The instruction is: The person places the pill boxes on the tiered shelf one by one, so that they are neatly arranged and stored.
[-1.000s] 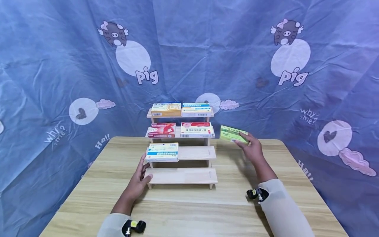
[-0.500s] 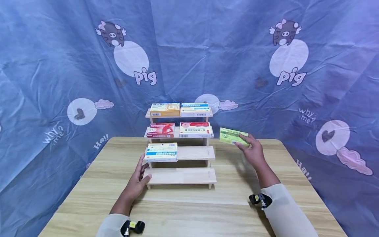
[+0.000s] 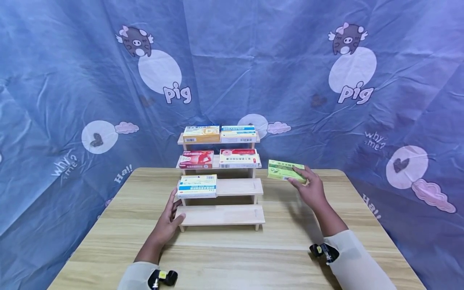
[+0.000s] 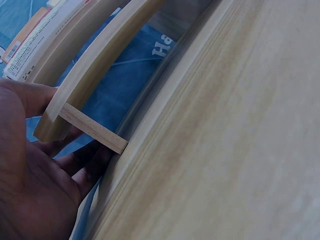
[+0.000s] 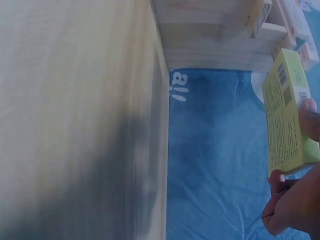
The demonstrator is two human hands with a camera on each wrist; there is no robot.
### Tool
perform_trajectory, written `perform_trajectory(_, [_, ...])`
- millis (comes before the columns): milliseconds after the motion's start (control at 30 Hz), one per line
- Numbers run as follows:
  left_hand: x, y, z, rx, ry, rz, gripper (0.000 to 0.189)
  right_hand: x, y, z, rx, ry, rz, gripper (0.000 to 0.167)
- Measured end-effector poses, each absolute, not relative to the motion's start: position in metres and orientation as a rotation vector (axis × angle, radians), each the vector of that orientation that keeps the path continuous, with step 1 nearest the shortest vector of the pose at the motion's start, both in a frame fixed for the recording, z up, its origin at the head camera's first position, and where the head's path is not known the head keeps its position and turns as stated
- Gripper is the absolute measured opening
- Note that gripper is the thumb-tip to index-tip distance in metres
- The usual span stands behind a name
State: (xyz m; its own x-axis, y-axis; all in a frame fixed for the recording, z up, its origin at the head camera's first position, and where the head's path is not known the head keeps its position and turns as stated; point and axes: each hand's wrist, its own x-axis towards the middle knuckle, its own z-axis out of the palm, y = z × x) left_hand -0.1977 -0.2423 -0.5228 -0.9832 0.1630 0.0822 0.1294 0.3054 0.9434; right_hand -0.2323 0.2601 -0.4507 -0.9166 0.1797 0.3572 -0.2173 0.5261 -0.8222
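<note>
My right hand pinches a green medicine box by its right end, held in the air to the right of a stepped wooden display rack. In the right wrist view the printed underside of this medicine box faces the camera. My left hand grips the rack's left end at the lowest step, thumb on the board's edge. Up close, the left wrist view has fingers of the left hand around the board's end and by its short leg.
A white-and-blue box lies on the third step's left half. Red box and red-and-white box share the second step. On top are an orange box and another white-and-blue box. A blue curtain hangs behind the table.
My right hand has lowered slightly toward me with the green medicine box, whose top has tilted a little. The left hand stays on the rack. The view has shifted slightly.
</note>
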Motion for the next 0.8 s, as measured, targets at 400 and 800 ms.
perform_trajectory(400, [-0.197, -0.243, -0.525, 0.304, 2.522, 1.817, 0.093, -0.213, 0.256, -0.454, 0.028, -2.410, 1.310, 0.052])
perform_trajectory(800, [-0.197, -0.243, -0.525, 0.292, 2.529, 1.816, 0.093, -0.203, 0.251, -0.452, 0.064, -2.399, 1.404, 0.050])
